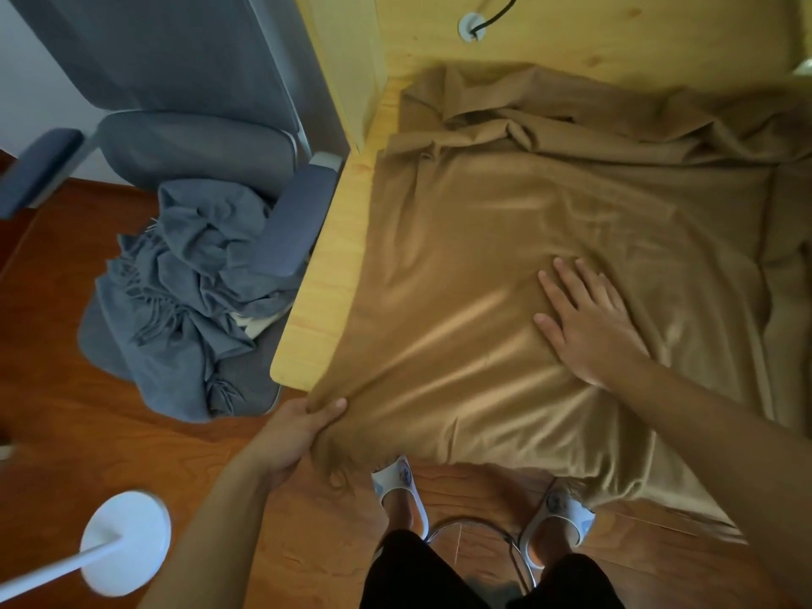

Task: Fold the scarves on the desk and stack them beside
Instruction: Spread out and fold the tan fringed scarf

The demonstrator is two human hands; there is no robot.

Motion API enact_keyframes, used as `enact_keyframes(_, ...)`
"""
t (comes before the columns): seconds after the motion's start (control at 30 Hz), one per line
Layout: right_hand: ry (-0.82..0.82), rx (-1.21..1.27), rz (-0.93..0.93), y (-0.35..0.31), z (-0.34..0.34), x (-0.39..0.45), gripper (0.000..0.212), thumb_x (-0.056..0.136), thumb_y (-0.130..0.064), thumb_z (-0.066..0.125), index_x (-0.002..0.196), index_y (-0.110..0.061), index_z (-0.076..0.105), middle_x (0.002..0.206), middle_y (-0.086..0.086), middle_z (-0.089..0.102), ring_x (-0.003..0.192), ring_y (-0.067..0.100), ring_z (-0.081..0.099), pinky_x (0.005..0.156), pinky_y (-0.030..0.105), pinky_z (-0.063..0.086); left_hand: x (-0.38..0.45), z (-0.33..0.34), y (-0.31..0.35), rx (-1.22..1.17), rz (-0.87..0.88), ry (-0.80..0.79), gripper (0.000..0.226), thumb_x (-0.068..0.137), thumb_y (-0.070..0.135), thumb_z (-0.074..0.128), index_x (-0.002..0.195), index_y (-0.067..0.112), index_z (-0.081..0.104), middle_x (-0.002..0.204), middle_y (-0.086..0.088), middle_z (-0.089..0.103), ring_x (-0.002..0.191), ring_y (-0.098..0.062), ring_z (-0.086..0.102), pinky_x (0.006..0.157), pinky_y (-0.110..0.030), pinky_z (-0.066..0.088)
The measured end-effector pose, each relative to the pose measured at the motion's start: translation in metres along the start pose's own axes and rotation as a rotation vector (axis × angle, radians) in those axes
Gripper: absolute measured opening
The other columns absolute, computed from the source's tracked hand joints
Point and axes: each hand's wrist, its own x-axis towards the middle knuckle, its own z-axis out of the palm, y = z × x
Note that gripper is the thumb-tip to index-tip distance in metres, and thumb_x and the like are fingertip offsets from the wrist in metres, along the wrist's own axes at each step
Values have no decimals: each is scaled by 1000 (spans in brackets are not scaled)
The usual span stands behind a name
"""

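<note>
head view: the tan scarf [505, 265] is pinched at its corner by the left hand [303, 432] and pressed flat by the right hand [589, 318], fingers straight. a grey scarf [189, 274] is heaped on the chair [197, 142] beside the desk [325, 283].

No readable text, label or number anywhere.

Both arms are bare to the elbow, no sleeves showing, and below the desk [307, 309] edge the person wears black trousers [408, 573] and white slippers [402, 494] with blue motifs.
</note>
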Motion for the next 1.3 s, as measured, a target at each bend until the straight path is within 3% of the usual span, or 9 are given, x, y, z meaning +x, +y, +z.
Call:
enact_keyframes(0.17, -158, 1, -26, 40, -17, 29, 78, 94, -66, 3, 162, -27, 6, 170, -1, -2, 156, 24, -2, 125, 45, 8, -7, 9, 56, 69, 72, 51, 26, 104, 31, 57, 118, 14, 71, 109, -10, 77, 97, -29, 75, 88, -48, 60)
enact_keyframes(0.37, -181, 135, 10, 0, -64, 12, 66, 101, -40, 49, 160, -25, 23, 169, 5, 9, 155, 30, 3, 124, 43, 9, -10, 12, 97, 228, -41, 55, 49, 96, 37, 70, 133, 5, 63, 115, -8, 75, 103, -32, 73, 93, -53, 58)
enact_keyframes(0.53, -311, 1045, 43, -104, -110, -73, 43, 100, -32, 60, 141, -23, 53, 133, -4, 60, 123, 13, 56, 106, 32, 45, -59, 60, 120, 222, -4, -109, 27, 99, 22, 67, 120, 4, 68, 103, -9, 78, 88, -19, 77, 74, -36, 63)
enact_keyframes(0.67, -291, 1471, 121, -157, -151, -108, 41, 93, -38, 69, 133, -38, 56, 116, -15, 69, 104, 3, 66, 94, 32, 56, -91, 104, 130, 111, 147, -190, 39, 104, 34, 57, 124, 2, 66, 115, -13, 75, 109, -28, 72, 98, -47, 56)
enact_keyframes(0.8, -369, 2114, 358, -141, -166, -110, 41, 103, -47, 52, 134, -22, 60, 127, 10, 69, 118, 27, 66, 105, 53, 49, -107, 123, 134, -20, 112, -295, 69, 106, 62, 24, 134, 13, 63, 128, -8, 71, 122, -24, 66, 109, -45, 45)
enact_keyframes(0.9, -501, 2565, 517, -114, -173, -110, 67, 101, -64, 34, 145, -14, 45, 140, 27, 56, 130, 42, 55, 113, 59, 36, -115, 127, 134, -78, 125, -398, 61, 110, 49, 24, 141, 10, 57, 137, -8, 66, 130, -24, 60, 116, -46, 39)
enact_keyframes(1.1, -421, 2557, 605, -110, -186, -115, 74, 96, -62, 50, 136, 0, 55, 130, 27, 63, 123, 40, 61, 111, 50, 41, -146, 156, 127, 73, 269, -458, 36, 107, 7, 45, 138, 5, 62, 153, -4, 51, 139, -14, 50, 117, -34, 40)
enact_keyframes(1.23, -397, 2456, 661, -111, -196, -112, 48, 99, -41, 56, 100, 6, 63, 54, 14, 65, 46, 18, 67, 49, 27, 57, -162, 176, 107, 419, 473, -385, 49, 102, 4, 47, 148, 21, 53, 152, 22, 38, 145, -1, 33, 117, -21, 25)
enact_keyframes(1.3, -450, 2457, 676, -111, -191, -111, 52, 99, -40, 57, 118, 7, 66, 88, 20, 75, 75, 25, 74, 72, 35, 61, -164, 170, 101, 434, 497, -319, 48, 101, 3, 45, 134, 30, 67, 138, 29, 56, 131, 3, 51, 112, -23, 40)
